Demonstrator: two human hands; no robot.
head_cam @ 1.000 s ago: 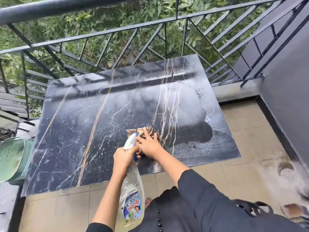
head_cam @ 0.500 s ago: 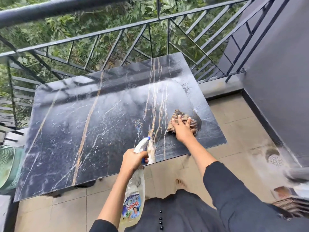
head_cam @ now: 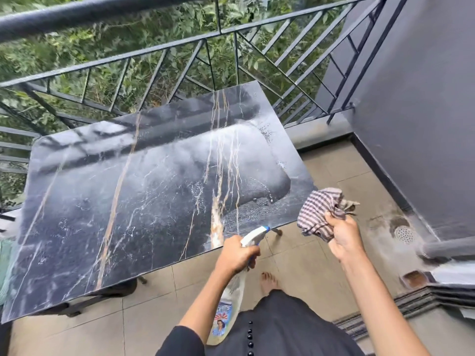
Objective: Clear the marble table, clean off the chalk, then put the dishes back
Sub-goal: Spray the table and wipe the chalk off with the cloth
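Observation:
The black marble table (head_cam: pixel 108 206) with gold and white veins fills the middle of the view, with no dishes on it. A hazy white film and wet streaks cover its right half. My left hand (head_cam: pixel 235 255) grips a clear spray bottle (head_cam: pixel 232 301) by its white trigger head, just off the table's near edge, the bottle hanging down. My right hand (head_cam: pixel 343 233) holds a bunched checked cloth (head_cam: pixel 321 209) in the air, off the table's near right corner, above the floor.
A dark metal railing (head_cam: pixel 180 47) runs behind the table with foliage beyond. A grey wall (head_cam: pixel 424 111) stands on the right, a floor drain (head_cam: pixel 404 233) at its foot. A green basket edge (head_cam: pixel 3 268) shows at far left. My bare foot (head_cam: pixel 268 281) rests on the tiled floor.
My right hand wiped the cloth rightward across the table, then lifted it off past the near right corner. The left hand with the spray bottle shifted right along the near edge.

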